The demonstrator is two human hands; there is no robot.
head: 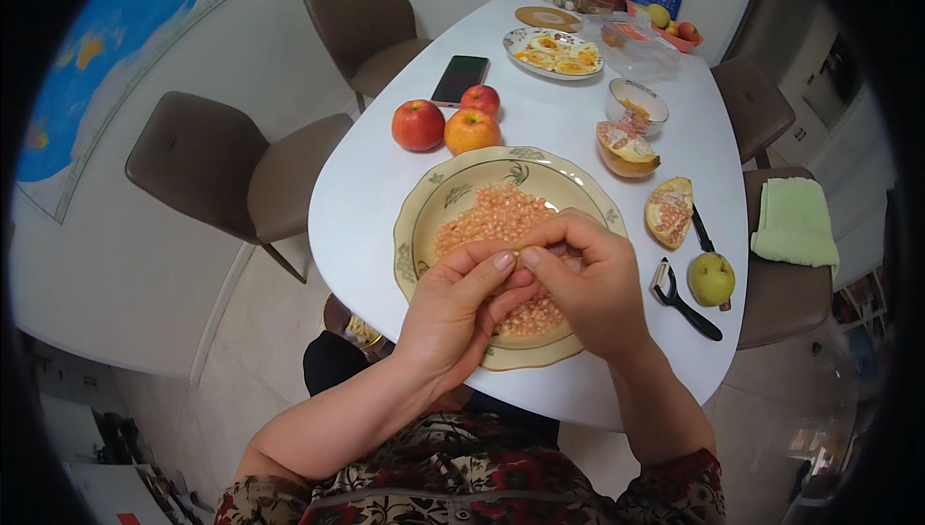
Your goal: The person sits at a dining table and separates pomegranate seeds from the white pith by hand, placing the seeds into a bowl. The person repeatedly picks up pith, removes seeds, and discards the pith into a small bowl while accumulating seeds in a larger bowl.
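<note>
A wide cream dish (413, 200) with a scalloped rim and a plant pattern stands near the table's edge, holding many loose pale-pink pomegranate seeds (498, 211). Above it my left hand (462, 294) and my right hand (596, 283) meet, thumbs and forefingers pinched together around a tiny pale piece, perhaps a pomegranate seed; the fingers mostly hide it. Two cut pomegranate pieces lie to the right: one (627, 153) beside a small bowl, the other (670, 214) lower down, with seeds showing in its flesh.
Three apples (471, 131) and a phone (460, 80) lie behind the dish. A peeler (676, 299), a green pear (711, 279) and a black-handled knife (701, 229) are at right. Farther back stand a bowl (637, 106), a plate of fried eggs (553, 54) and fruit baskets.
</note>
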